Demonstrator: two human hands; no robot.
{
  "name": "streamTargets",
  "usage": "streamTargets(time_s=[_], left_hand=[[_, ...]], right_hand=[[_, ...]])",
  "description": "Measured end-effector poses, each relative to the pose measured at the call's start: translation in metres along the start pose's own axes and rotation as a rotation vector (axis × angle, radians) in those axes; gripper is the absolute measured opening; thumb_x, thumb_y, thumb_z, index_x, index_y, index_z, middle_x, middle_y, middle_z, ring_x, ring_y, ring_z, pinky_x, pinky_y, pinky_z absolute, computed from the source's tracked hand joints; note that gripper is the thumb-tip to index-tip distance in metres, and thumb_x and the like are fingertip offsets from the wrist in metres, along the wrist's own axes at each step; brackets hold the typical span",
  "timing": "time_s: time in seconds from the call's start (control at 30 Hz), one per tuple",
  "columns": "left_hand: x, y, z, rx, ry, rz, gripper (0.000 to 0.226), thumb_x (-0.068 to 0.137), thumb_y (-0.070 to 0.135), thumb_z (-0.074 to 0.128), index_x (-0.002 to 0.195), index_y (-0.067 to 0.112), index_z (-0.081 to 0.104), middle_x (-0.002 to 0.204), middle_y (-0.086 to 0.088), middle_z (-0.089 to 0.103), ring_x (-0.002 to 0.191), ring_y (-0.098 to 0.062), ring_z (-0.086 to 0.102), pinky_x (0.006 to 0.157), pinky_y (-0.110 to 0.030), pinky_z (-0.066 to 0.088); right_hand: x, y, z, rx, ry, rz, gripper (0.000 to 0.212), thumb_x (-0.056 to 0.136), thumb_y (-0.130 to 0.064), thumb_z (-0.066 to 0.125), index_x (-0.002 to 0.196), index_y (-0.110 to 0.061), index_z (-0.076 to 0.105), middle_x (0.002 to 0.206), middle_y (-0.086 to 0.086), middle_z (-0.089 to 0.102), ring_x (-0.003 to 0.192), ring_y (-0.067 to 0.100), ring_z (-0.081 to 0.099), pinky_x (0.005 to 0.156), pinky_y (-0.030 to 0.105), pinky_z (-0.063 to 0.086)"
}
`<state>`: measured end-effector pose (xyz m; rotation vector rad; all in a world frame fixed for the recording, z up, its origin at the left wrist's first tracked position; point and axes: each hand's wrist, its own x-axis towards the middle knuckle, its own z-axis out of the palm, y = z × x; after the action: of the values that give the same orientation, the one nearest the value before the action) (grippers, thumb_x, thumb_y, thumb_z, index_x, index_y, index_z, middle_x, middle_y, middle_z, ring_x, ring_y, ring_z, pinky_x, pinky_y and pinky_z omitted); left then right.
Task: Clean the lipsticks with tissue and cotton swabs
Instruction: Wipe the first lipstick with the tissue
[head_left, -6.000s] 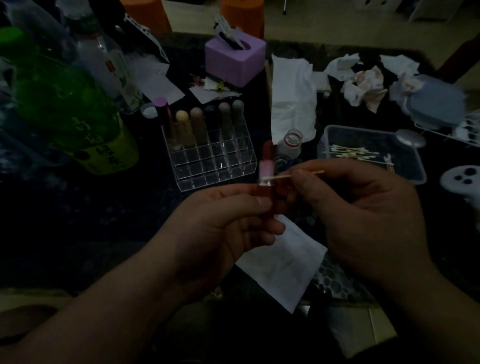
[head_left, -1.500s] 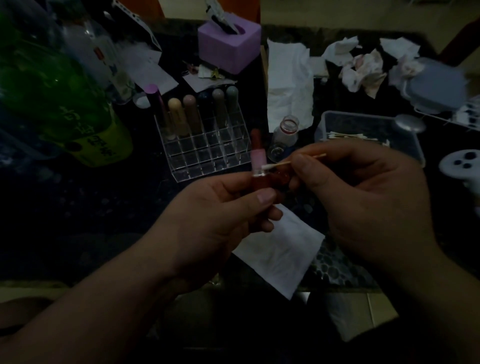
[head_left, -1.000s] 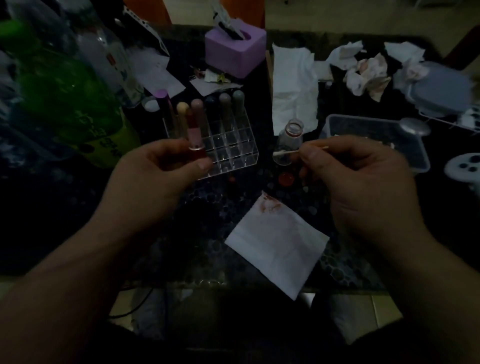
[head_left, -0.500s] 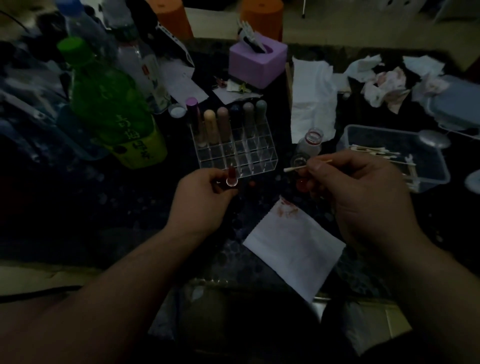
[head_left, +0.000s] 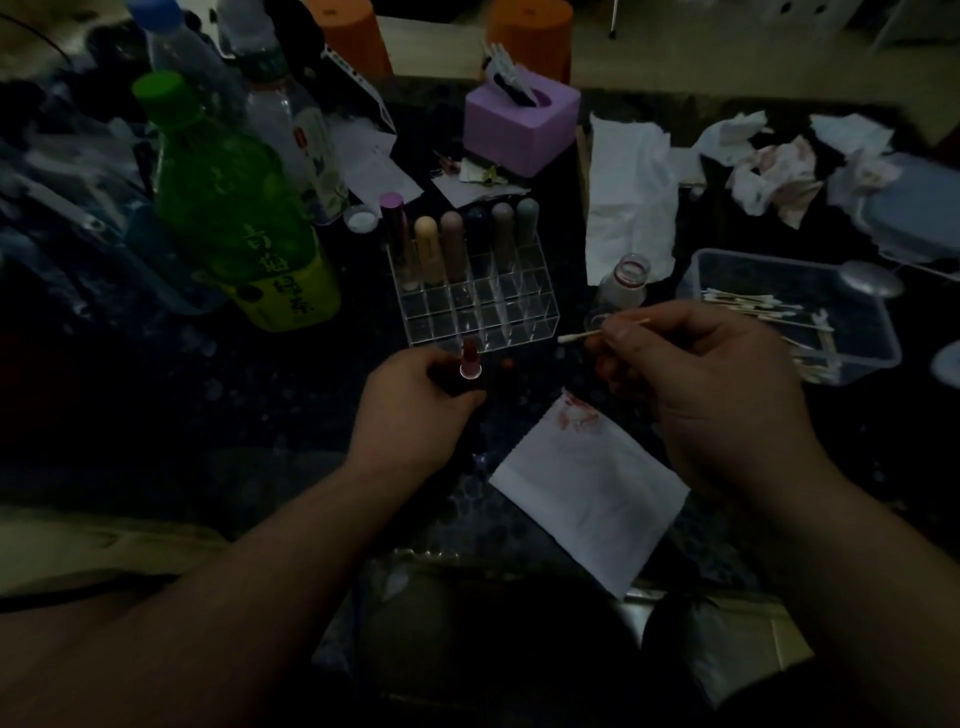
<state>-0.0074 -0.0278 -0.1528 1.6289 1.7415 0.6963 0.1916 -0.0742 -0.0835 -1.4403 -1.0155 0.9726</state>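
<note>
My left hand (head_left: 415, 410) grips an uncapped red lipstick (head_left: 470, 358) low over the dark table, just in front of the clear lipstick organizer (head_left: 483, 306). Several capped lipsticks (head_left: 452, 244) stand in the organizer's back row. My right hand (head_left: 711, 395) pinches a cotton swab (head_left: 597, 332), its white tip pointing left, apart from the lipstick. A flat white tissue (head_left: 592, 499) with a red smear at its far corner lies between my hands, near the table's front edge.
A clear tub of cotton swabs (head_left: 862, 338) sits right of my right hand, a small open bottle (head_left: 623, 286) just behind it. A green bottle (head_left: 234, 208) and water bottles stand left. A purple tissue box (head_left: 519, 124), a loose tissue (head_left: 628, 197) and crumpled stained tissues (head_left: 779, 171) lie at the back.
The swab came off the lipstick and my hands parted. My left hand carried the lipstick left, then down in front of the organizer. My right hand still pinches the swab.
</note>
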Motion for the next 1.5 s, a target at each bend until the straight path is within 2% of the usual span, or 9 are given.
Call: streamTargets(time_s=[0.13,0.2,0.3,0.4,0.7,0.87,1.03,1.2,1.5], left_hand=[[-0.031,0.011,-0.013,0.076,0.021,-0.027,0.026,0.082,0.037,0.078,0.086,0.026,0.056,0.077,0.010,0.059,0.071,-0.005,0.057,0.062,-0.025,0.048],[-0.053,0.019,-0.012,0.169,-0.114,0.100,0.026,0.089,0.042,0.069,0.107,0.029,0.056,0.076,0.012,0.058,0.071,-0.004,0.056,0.066,-0.029,0.051],[-0.061,0.032,0.002,0.337,-0.322,0.269,0.078,0.095,0.045,0.057,0.154,0.036,0.007,0.082,0.011,0.061,0.070,-0.007,0.058,0.063,-0.029,0.050],[-0.044,0.042,0.012,0.385,-0.345,0.210,0.095,0.099,0.039,0.054,0.154,0.027,-0.022,0.076,0.008,0.057,0.063,-0.010,0.057,0.052,-0.029,0.047],[-0.023,0.044,0.030,0.449,-0.256,0.122,0.061,0.104,0.018,0.046,0.155,0.012,0.013,0.099,-0.009,0.067,0.076,-0.019,0.063,0.063,-0.031,0.048],[-0.027,0.049,0.026,0.513,-0.254,0.140,0.022,0.100,0.005,0.044,0.121,0.012,0.040,0.082,0.000,0.055,0.064,-0.016,0.050,0.059,-0.029,0.042],[-0.048,0.072,0.005,-0.120,-0.269,0.100,0.011,0.104,0.023,0.049,0.102,0.018,0.059,0.083,0.007,0.065,0.068,-0.007,0.061,0.057,-0.019,0.047],[-0.062,0.077,-0.026,-1.287,-0.482,-0.531,0.028,0.091,0.014,0.054,0.080,0.002,0.077,0.082,-0.013,0.071,0.067,-0.020,0.067,0.059,-0.029,0.056],[-0.056,0.080,-0.030,-1.389,-0.557,-0.552,0.027,0.090,0.020,0.055,0.080,0.004,0.075,0.084,-0.010,0.067,0.063,-0.016,0.062,0.057,-0.025,0.053]], right_hand=[[0.002,0.000,-0.001,0.000,0.010,0.010,0.017,0.088,-0.014,0.071,0.075,-0.023,0.077,0.078,0.007,0.075,0.076,0.029,0.072,0.071,0.038,0.060],[0.002,-0.002,-0.001,-0.002,0.017,0.003,0.016,0.089,-0.014,0.071,0.076,-0.022,0.076,0.077,0.007,0.075,0.075,0.029,0.072,0.070,0.037,0.060],[0.003,-0.004,-0.002,-0.028,0.028,-0.039,0.016,0.089,-0.014,0.070,0.077,-0.022,0.075,0.076,0.004,0.075,0.070,0.023,0.071,0.068,0.032,0.058],[0.000,-0.004,-0.001,-0.038,0.029,-0.055,0.015,0.090,-0.013,0.070,0.078,-0.022,0.075,0.076,0.002,0.076,0.071,0.022,0.071,0.067,0.030,0.059],[-0.004,-0.004,-0.005,-0.049,0.033,-0.038,0.013,0.089,-0.015,0.071,0.079,-0.022,0.075,0.075,0.002,0.075,0.071,0.021,0.071,0.067,0.030,0.058],[-0.003,-0.005,-0.007,-0.025,0.037,-0.038,0.011,0.089,-0.014,0.070,0.080,-0.018,0.075,0.075,0.004,0.075,0.071,0.024,0.071,0.069,0.034,0.060],[-0.003,-0.010,-0.014,0.022,0.062,-0.048,0.014,0.089,-0.017,0.070,0.077,-0.021,0.075,0.079,0.004,0.076,0.071,0.021,0.071,0.068,0.034,0.056],[-0.015,-0.030,-0.025,0.076,0.086,-0.159,0.012,0.087,-0.021,0.072,0.076,-0.023,0.075,0.078,0.003,0.075,0.064,0.016,0.068,0.063,0.024,0.053],[-0.039,-0.033,-0.020,-0.225,-0.088,-0.460,0.013,0.084,-0.014,0.073,0.091,-0.025,0.071,0.086,-0.009,0.072,0.075,0.007,0.070,0.069,0.017,0.054]])
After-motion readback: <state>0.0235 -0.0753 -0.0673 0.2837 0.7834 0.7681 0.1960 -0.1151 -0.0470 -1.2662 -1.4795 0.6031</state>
